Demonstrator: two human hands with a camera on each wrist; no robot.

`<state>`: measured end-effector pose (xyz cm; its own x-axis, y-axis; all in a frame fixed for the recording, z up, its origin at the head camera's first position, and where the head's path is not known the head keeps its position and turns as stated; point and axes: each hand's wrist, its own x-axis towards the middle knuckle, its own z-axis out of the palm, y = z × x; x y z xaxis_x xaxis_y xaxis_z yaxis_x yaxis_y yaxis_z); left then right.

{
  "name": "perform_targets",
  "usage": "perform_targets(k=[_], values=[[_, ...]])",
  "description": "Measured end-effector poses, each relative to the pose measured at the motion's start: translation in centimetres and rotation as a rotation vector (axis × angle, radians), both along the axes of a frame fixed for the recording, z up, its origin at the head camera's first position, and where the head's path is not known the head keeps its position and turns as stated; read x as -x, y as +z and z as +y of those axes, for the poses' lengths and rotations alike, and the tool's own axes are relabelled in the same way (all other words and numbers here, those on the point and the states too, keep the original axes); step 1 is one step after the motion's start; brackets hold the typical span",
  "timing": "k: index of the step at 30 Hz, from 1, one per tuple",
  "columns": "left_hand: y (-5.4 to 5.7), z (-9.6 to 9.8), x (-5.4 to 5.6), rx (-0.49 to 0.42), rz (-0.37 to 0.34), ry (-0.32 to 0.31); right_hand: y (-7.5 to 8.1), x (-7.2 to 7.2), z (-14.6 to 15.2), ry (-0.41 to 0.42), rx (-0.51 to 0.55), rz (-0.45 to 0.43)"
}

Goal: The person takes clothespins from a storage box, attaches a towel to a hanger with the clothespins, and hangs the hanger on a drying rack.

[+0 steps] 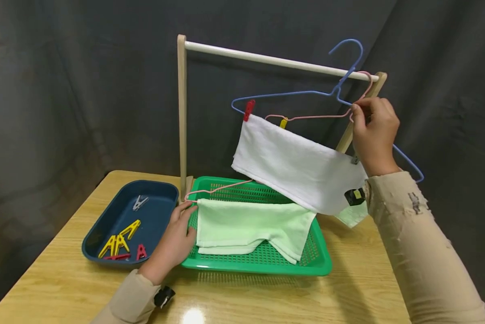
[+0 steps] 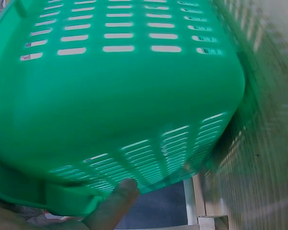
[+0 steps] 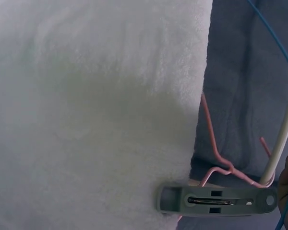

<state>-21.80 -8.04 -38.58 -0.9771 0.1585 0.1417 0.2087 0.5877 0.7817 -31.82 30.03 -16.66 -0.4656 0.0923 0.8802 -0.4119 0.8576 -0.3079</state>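
My right hand [image 1: 376, 130] pinches the blue hanger [image 1: 283, 93] just below its neck and holds it tilted in front of the rack. The hook stands above the white rod [image 1: 262, 57] in the head view. A white towel [image 1: 295, 166] hangs from this hanger by a red clothespin [image 1: 249, 110] and a grey clothespin [image 3: 221, 200]. My left hand [image 1: 177, 238] rests at the left rim of the green basket [image 1: 262, 268], fingertips by the end of a pink hanger [image 1: 218, 189]. A pale green towel [image 1: 250, 225] lies with that hanger across the basket.
Behind the white towel, another pink hanger [image 1: 319, 117] hangs on the rod with a yellow clothespin [image 1: 283, 123]. Left of the basket stands a dark blue tub [image 1: 161, 191] with several clothespins. A wooden post [image 1: 181, 117] rises behind the basket.
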Motion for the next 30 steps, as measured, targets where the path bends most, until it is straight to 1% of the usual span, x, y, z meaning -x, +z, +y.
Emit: perform_targets(k=[5,12,16,21,30], values=[[-0.1,-0.1,0.0,-0.002,-0.004,-0.002,-0.2,0.6,0.1,-0.007,-0.013,-0.011],[-0.1,-0.1,0.2,-0.003,0.001,0.001,-0.7,1.7,0.4,0.023,-0.030,-0.029],[-0.1,0.0,0.3,0.002,0.006,0.002,-1.1,2.2,0.7,0.021,-0.028,-0.050],[-0.2,0.1,0.3,0.003,0.003,0.002,-1.7,2.3,0.8,0.003,-0.012,-0.086],[0.2,0.0,0.2,-0.002,0.004,0.002,-2.6,2.3,0.8,0.011,-0.008,-0.115]])
